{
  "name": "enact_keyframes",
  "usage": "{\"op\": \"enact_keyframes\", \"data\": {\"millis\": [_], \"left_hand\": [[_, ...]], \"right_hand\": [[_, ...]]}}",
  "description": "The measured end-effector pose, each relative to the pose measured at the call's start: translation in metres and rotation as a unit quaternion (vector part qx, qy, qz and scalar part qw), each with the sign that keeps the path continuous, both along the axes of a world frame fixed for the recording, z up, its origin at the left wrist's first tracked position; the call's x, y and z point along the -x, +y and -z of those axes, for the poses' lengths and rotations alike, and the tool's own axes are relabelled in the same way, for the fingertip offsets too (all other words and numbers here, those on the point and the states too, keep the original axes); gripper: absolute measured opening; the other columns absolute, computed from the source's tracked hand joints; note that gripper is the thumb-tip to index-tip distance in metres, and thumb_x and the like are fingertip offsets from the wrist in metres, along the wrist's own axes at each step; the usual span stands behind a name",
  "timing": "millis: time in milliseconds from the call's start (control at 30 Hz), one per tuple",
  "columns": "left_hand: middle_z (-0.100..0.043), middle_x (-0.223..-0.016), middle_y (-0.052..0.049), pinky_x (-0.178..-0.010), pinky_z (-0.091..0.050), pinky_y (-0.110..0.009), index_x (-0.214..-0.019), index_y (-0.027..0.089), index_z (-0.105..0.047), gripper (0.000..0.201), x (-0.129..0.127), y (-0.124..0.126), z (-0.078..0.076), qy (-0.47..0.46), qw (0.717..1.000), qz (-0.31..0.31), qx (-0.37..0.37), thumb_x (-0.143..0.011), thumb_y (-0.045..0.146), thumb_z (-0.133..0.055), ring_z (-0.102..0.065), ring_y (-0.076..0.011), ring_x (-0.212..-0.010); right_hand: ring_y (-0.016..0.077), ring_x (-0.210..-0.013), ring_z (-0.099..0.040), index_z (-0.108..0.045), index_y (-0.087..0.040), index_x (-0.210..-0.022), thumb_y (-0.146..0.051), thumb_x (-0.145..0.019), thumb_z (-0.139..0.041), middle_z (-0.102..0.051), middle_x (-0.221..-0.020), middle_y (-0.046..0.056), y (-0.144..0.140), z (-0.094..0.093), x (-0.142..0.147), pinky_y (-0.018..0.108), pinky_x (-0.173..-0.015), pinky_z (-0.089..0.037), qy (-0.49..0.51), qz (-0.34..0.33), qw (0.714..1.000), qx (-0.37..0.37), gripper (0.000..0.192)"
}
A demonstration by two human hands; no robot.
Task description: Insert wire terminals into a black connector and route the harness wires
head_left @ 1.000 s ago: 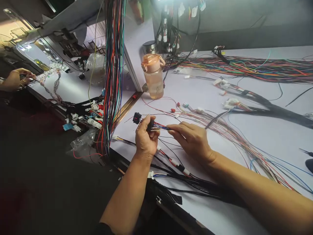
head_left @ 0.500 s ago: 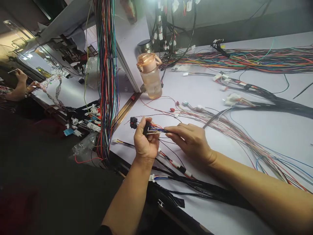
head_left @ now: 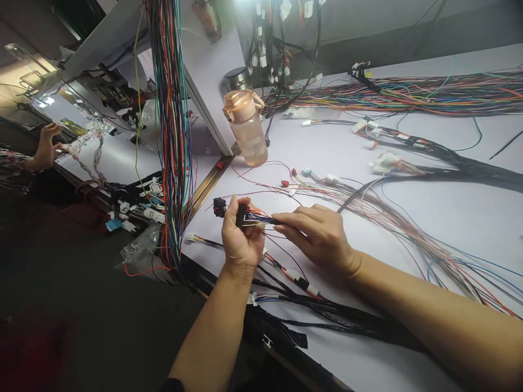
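pink bottle point(head_left: 245, 128) beyond hanging wires point(head_left: 170, 136)

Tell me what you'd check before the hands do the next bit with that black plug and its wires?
1. Left hand has a firm grip on the black plug: ok.
2. Right hand fingertips pinch the coloured wires just behind the plug: ok.
3. Wire fully seated in the plug: cannot tell, fingers hide it.
4. Second black plug lies apart, left of the hand: ok.
5. Water bottle stands upright, away from both hands: ok.
6. Loose wire bundle on the table is untangled: not ok.
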State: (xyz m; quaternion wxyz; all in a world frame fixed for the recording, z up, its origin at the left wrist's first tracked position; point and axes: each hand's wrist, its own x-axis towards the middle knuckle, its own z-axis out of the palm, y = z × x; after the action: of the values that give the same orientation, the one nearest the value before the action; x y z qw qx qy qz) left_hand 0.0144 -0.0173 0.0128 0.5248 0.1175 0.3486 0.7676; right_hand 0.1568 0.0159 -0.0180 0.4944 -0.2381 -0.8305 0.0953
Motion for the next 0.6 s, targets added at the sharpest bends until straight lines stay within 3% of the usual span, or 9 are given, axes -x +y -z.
{"op": "enact_keyframes", "data": {"millis": [267,600], "left_hand": [[-0.045,-0.048,0.006,-0.035,-0.028,-0.015,-0.072,0.015,-0.061,0.023,-0.0010,-0.0012,0.0001,0.019,0.999,0.005,-0.026,-0.079,0.037,-0.066,-0.038,-0.0033,-0.037],[-0.050,-0.051,0.005,-0.034,-0.027,-0.014,-0.073,0.014,-0.060,0.025,-0.0018,-0.0019,-0.0006,0.021,1.000,-0.008,-0.003,-0.075,0.037,-0.070,-0.036,-0.0018,-0.036]], "right_hand": [[0.0082,-0.055,-0.049,-0.068,-0.016,-0.099,-0.023,-0.088,-0.063,-0.062,-0.065,-0.002,-0.0012,0.0010,-0.0005,0.026,-0.056,-0.032,0.014,-0.012,1.000,-0.001,0.015],[0.0091,-0.055,-0.050,-0.069,-0.016,-0.099,-0.025,-0.089,-0.061,-0.061,-0.063,-0.001,-0.0020,0.0012,-0.0005,0.026,-0.057,-0.033,0.000,-0.006,1.000,0.004,0.016]]}}
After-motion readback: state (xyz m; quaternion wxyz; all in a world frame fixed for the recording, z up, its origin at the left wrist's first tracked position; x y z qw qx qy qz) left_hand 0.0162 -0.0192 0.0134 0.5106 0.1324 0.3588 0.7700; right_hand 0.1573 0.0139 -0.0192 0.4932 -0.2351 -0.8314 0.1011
